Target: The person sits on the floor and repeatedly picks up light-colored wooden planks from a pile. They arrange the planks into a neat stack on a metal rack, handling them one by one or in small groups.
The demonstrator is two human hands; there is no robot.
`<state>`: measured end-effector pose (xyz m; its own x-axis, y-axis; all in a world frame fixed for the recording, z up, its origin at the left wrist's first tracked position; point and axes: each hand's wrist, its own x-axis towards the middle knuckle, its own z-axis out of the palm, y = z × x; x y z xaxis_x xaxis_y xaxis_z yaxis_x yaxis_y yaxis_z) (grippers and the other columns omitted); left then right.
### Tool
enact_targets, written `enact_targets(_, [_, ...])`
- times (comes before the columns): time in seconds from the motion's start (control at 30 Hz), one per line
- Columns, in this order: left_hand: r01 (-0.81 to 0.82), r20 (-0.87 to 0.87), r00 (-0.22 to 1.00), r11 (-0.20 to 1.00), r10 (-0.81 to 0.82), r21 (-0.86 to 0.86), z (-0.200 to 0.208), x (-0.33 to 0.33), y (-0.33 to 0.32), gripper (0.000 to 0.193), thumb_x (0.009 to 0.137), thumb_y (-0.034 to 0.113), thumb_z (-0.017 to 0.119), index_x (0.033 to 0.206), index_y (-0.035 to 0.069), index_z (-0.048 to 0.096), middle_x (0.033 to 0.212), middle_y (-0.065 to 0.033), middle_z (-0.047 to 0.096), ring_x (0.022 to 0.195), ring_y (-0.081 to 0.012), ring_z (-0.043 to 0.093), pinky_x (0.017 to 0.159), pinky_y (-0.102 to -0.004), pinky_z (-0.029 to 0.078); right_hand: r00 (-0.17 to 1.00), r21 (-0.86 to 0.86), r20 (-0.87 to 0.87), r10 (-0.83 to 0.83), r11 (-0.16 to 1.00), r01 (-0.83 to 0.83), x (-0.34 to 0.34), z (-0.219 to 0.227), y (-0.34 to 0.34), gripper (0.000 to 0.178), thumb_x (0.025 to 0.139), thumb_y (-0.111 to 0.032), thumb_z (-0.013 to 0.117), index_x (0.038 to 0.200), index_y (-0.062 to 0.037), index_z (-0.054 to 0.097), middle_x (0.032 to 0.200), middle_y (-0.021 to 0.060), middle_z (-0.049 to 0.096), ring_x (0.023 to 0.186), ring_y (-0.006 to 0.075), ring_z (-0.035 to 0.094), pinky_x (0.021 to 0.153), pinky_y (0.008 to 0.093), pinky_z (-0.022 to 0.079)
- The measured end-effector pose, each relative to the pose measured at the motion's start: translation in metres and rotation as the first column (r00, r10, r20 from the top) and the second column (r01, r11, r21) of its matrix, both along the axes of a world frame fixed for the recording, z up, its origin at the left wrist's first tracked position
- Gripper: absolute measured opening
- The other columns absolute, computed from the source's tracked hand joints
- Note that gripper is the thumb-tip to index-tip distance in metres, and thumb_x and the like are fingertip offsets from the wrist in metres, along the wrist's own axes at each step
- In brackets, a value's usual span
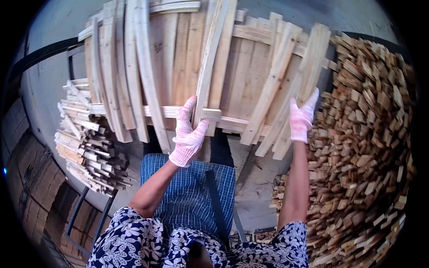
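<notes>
My left hand point(188, 138), in a white-and-pink knit glove, grips the near end of a long pale wooden slat point(211, 58). Its fingers lie along the slat's left edge and the thumb is on the right. My right hand point(302, 117), gloved alike, has its thumb and fingers on either side of the near end of a wide wooden slat point(315, 58) at the far right. Under both slats is a row of wooden boards point(183, 58) laid across crosspieces. More loose slats point(145, 58) rest on the left part, and others point(272, 85) lie slanted on the right.
A large heap of small wood offcuts point(362, 134) rises on the right. Stacked thin wood strips point(85, 147) stand at the left beside a dark metal frame point(76, 214). A blue checked apron point(187, 192) covers my lap, close to the boards' near edge.
</notes>
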<state>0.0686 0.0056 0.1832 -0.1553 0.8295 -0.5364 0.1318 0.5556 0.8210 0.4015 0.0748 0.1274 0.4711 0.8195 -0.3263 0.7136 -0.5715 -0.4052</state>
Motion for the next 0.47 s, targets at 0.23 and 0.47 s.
enact_targets(0.23, [0.166,-0.282,0.948,0.985,-0.147,0.043,-0.005,-0.071,-0.015,0.072,0.090,0.000,0.067,0.154,0.005,0.035,0.152,-0.0142,0.042,0.144,-0.0251,0.037,0.120,-0.0391,0.028,0.908,-0.056,-0.418,-0.024,0.998,0.000,-0.134,0.006,0.008,0.104,0.085,-0.019,0.077,0.162,-0.0108,0.008,0.157,0.0308,0.032,0.141,0.0451,0.041,0.118,0.0438,0.034])
enact_targets(0.47, [0.130,-0.008,0.991,0.990,-0.130,-0.053,0.001,-0.067,-0.010,0.069,0.092,0.006,0.068,0.154,0.007,0.036,0.139,-0.0102,0.045,0.136,-0.0244,0.042,0.117,-0.0362,0.031,0.986,-0.124,-0.159,0.040,0.990,-0.060,-0.167,-0.062,0.025,0.110,0.085,-0.039,0.077,0.163,-0.0143,0.004,0.167,0.0239,0.007,0.143,0.0483,0.035,0.115,0.0482,0.037])
